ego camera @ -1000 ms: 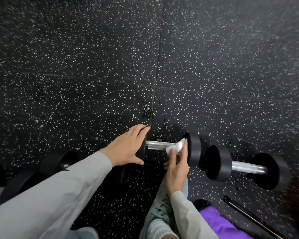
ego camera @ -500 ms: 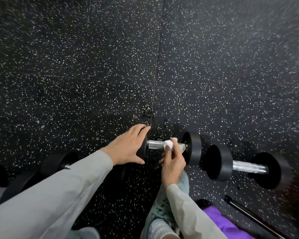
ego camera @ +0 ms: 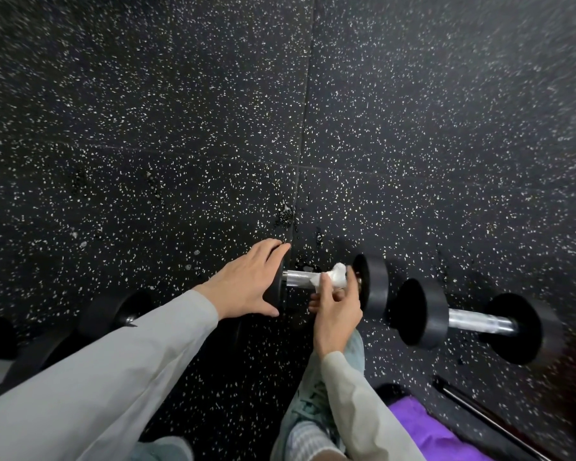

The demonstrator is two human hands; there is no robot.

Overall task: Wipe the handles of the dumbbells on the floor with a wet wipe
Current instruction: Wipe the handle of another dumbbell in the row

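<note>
On the speckled floor (ego camera: 180,144), the left hand (ego camera: 246,282) rests flat, fingers straight and together, on the near dumbbell (ego camera: 371,287)'s left weight. The right hand (ego camera: 335,314) pinches the wet wipe (ego camera: 335,278) around its chrome handle (ego camera: 298,280), apparently near the right weight. A 2nd dumbbell (ego camera: 473,322) lies just beside.

Setting: gym or home workout room | floor: black rubber tiles (ego camera: 180,128) flecked white, seams visible | kit: black-headed dumbbells (ego camera: 463,321) with chrome handles lying in a row | lower right: purple item (ego camera: 426,424), possibly an exercise mat, partly cropped.
</note>
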